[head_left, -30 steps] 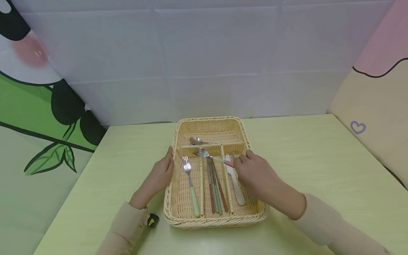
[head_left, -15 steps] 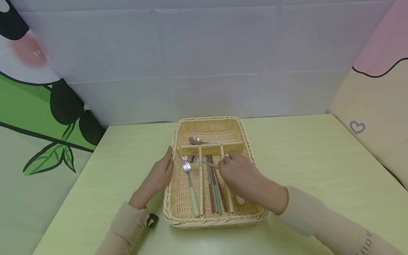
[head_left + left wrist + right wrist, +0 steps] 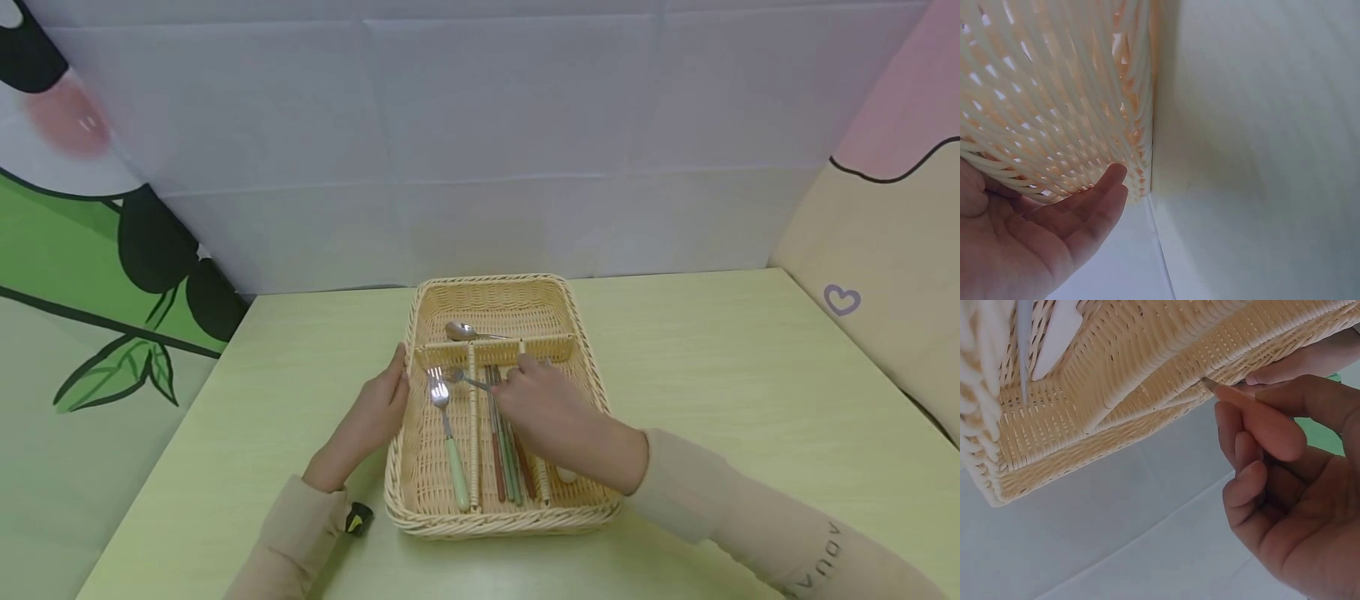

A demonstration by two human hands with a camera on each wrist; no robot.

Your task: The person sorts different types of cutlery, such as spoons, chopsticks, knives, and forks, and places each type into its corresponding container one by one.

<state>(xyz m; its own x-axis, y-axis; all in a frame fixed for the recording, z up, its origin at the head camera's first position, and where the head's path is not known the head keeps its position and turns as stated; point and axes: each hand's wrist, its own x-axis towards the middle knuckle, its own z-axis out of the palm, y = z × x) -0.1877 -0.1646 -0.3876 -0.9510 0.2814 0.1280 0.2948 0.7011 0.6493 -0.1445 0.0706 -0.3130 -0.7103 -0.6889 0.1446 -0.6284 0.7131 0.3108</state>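
Note:
A wicker basket (image 3: 506, 525) with divided compartments rests on the table. My left hand (image 3: 378, 407) lies against its left wall, fingers nearly straight along the weave in the left wrist view. My right hand (image 3: 551, 408) pinches a fork (image 3: 477, 383) by its pinkish-orange handle (image 3: 1266, 428). Its head reaches over the left divider into the left compartment, close to the tines of a green-handled fork (image 3: 454, 467) lying there. Below my right hand, chopsticks (image 3: 501, 454) with brown and green ends lie in the middle compartment, partly covered by the hand.
A metal spoon (image 3: 460, 332) lies in the wide back compartment. In the right compartment, a pale knife (image 3: 1060, 334) lies mostly hidden under my right hand in the head view. The table (image 3: 697, 350) extends on both sides, with a pale cloth wall (image 3: 510, 167) behind.
My right hand has moved left with the fork, from over the right compartment to over the middle one. The fork's head has come lower into the left compartment. My left hand stays put.

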